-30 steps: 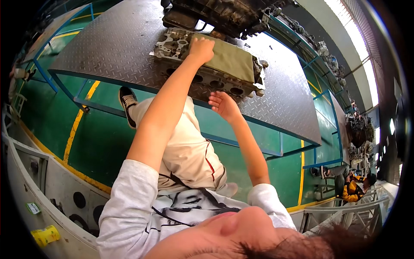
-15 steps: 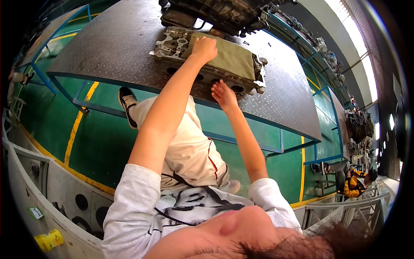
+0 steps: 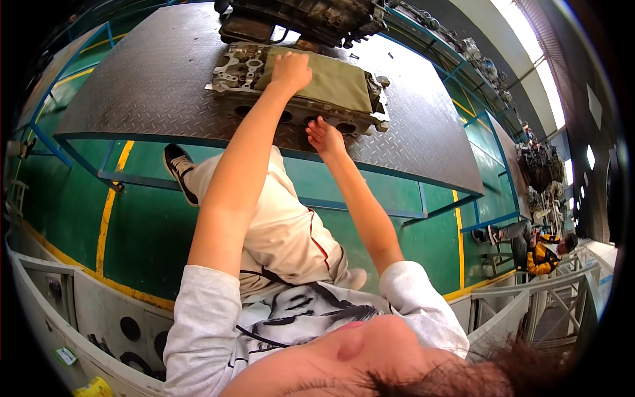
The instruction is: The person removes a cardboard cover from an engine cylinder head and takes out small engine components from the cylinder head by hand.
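Note:
An engine cylinder head [image 3: 233, 74] lies on the bench, its bare metal showing at the left end and round ports along its near side. An olive-green cloth [image 3: 340, 83] is spread over most of its top. My left hand [image 3: 291, 71] rests on the cloth's left part, fingers curled closed against it; the fingertips are partly hidden. By the near side, close to the ports, my right hand [image 3: 325, 139] is held palm up with its fingers stretched and slightly bent. Nothing shows in that hand, and whether its fingertips touch the metal I cannot tell.
Behind the cylinder head stands a large dark engine block [image 3: 307, 23] on the steel tread-plate bench [image 3: 142, 83]. Small bolts [image 3: 390, 55] lie to its right. Another person [image 3: 542, 257] sits far right beside a second bench. A grey railing [image 3: 40, 291] curves at lower left.
The whole view has shifted, so the bench and cylinder head appear slightly farther left and up. Both hands keep nearly the same places against the cloth and the cylinder head.

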Tool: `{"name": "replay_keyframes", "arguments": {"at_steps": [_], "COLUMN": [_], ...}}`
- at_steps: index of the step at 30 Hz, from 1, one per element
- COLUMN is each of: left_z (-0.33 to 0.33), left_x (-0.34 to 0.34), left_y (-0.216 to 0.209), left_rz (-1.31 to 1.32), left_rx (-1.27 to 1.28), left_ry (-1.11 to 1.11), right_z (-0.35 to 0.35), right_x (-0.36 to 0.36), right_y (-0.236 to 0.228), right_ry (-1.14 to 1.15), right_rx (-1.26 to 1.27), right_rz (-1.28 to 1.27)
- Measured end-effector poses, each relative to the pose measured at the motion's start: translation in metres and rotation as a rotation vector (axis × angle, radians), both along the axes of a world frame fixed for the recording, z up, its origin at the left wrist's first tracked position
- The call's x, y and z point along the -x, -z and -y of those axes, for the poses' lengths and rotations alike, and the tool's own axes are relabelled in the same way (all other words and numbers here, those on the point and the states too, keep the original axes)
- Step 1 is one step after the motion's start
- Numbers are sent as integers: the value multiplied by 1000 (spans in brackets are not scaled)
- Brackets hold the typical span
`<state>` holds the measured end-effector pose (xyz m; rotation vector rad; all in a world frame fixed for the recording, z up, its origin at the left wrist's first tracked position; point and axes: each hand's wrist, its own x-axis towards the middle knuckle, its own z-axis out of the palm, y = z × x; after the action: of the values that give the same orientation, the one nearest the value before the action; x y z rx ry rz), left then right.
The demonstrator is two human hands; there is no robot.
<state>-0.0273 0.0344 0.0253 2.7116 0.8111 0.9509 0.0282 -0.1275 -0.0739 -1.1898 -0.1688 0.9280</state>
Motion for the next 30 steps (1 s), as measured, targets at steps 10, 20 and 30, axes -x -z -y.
{"name": "replay_keyframes", "arguments": {"at_steps": [10, 20, 30], "left_z": [3, -6, -12], "left_x": [-16, -8, -5], "left_y": [-10, 5, -3], "left_rz": [1, -33, 11], "left_rx": [-6, -7, 5], "left_ry": [53, 93, 97], "right_z": [4, -1, -2], "right_x": [-24, -11, -15], "right_y": [12, 9, 8], "right_ry": [-2, -184, -223], "right_rx": [-41, -104, -183], "right_rz": [-7, -295, -261]}}
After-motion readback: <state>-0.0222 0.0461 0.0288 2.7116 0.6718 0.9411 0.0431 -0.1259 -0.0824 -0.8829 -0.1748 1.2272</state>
